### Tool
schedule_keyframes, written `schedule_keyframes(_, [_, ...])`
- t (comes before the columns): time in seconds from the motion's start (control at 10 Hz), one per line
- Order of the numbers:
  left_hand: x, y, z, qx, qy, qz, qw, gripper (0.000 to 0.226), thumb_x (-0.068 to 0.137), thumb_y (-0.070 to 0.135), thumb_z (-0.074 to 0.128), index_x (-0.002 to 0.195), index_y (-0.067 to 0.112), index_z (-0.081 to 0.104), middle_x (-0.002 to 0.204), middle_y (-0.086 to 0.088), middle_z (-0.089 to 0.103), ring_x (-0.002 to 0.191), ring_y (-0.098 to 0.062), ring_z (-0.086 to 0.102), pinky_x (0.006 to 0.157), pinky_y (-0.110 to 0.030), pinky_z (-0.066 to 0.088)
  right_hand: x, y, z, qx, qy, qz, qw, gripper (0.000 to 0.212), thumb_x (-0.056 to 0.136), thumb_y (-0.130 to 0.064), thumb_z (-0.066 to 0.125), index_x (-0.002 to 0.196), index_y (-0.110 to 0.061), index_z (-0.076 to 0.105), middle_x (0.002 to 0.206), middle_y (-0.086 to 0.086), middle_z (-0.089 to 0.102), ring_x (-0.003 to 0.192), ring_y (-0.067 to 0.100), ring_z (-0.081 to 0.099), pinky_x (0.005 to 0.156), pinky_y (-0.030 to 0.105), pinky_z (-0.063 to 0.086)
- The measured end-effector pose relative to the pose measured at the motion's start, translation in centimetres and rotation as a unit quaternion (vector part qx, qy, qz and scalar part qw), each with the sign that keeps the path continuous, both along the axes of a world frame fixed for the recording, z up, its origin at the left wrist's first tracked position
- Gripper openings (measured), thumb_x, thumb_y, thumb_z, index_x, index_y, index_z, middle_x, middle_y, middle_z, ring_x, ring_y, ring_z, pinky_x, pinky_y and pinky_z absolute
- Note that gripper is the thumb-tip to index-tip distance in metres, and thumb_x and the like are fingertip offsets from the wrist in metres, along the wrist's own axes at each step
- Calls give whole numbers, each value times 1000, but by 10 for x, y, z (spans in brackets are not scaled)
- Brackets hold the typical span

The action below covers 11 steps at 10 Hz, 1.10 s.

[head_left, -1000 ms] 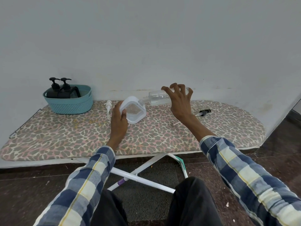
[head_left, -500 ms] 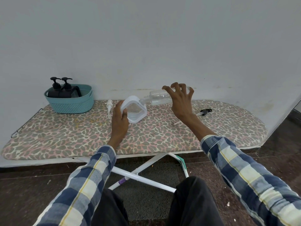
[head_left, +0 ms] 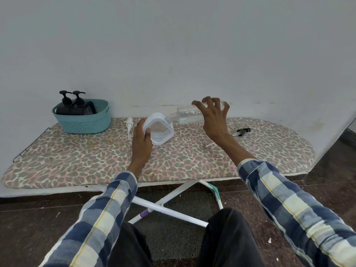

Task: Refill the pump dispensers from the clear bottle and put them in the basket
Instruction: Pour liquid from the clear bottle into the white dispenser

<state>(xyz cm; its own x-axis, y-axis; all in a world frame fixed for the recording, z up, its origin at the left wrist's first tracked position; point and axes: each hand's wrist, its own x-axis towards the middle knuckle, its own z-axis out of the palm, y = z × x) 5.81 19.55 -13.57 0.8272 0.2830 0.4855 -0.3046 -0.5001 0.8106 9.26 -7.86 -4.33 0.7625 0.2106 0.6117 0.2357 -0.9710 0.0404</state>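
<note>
Plain grey-white wall [head_left: 173, 45] behind a low ironing board w/ leopard-print cover [head_left: 96, 160], white crossed legs below on a dark floor.

Left hand [head_left: 141, 140] grips the white square-framed dispenser w/ clear window [head_left: 159, 130], fingers wrapped round its left edge, thumb on the near side; dispenser is tilted, its lower corner resting on the board cover. Right hand [head_left: 213, 118] holds the clear plastic bottle [head_left: 189, 113] from above, fingers spread & curled over the body, bottle lying nearly horizontal, neck pointing left & meeting the dispenser's upper right corner. Liquid level inside the bottle: can't tell.

White pump head w/ tube [head_left: 129, 127] lies on the cover just left of the left hand. Black pump head w/ clear tube [head_left: 241, 132] lies on the cover to the right of the right wrist, apart from it.

Teal woven-look plastic basket [head_left: 84, 122] sits at the board's far left near the wall; two black pump dispensers [head_left: 72, 105] stand upright inside, side by side.

Both arms wear blue/white/yellow plaid sleeves [head_left: 289, 205]; dark trousers at the bottom edge.
</note>
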Motion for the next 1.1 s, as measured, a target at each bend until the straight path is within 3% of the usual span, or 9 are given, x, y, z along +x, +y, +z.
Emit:
schedule_keyframes(0.9, [3,1,-2,0,-3,-2,1000,48,114,14,46,161,18,43,156,-7,52,137,-16,48,111,-30,39,-2,-1,1,-1,-2,2,1000,109,52,24,53,142,-37,51,137,3,49,131,31,45,110,61,30])
schedule_keyframes(1.1, [1,0,0,-2,-2,3,1000,48,114,11,46,161,17,42,157,-8,50,132,-9,44,110,-27,36,-1,-1,2,-4,-4,2,1000,107,53,23,55,143,-37,51,138,3,49,131,31,45,110,61,29])
